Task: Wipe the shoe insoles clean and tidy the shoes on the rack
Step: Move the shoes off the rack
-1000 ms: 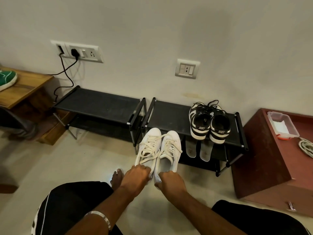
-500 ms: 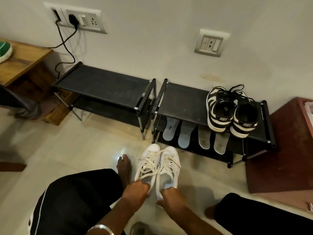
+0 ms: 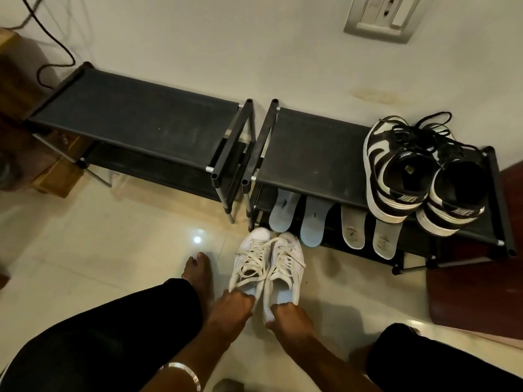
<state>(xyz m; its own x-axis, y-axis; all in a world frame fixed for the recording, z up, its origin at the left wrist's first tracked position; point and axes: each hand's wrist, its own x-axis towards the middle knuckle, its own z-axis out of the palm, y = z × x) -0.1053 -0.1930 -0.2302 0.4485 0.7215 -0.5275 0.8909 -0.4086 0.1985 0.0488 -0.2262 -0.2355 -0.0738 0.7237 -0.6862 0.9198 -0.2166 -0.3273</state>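
Two sneakers (image 3: 424,176) are set on the right rack (image 3: 311,154); four insoles (image 3: 331,222) are laid beneath; another pair (image 3: 266,267) is placed before it on the floor (image 3: 85,250).

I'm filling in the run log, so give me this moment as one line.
left hand grips left white sneaker heel | right hand grips right white sneaker heel | four insoles on lower shelf

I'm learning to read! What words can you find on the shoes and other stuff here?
"NIKE" on the heel of the left black-and-white sneaker.
"NIKE" on the heel of the right black-and-white sneaker.
Small dark print on the blue insoles: too small to read.
Marks on the grey insoles: too blurred to read.
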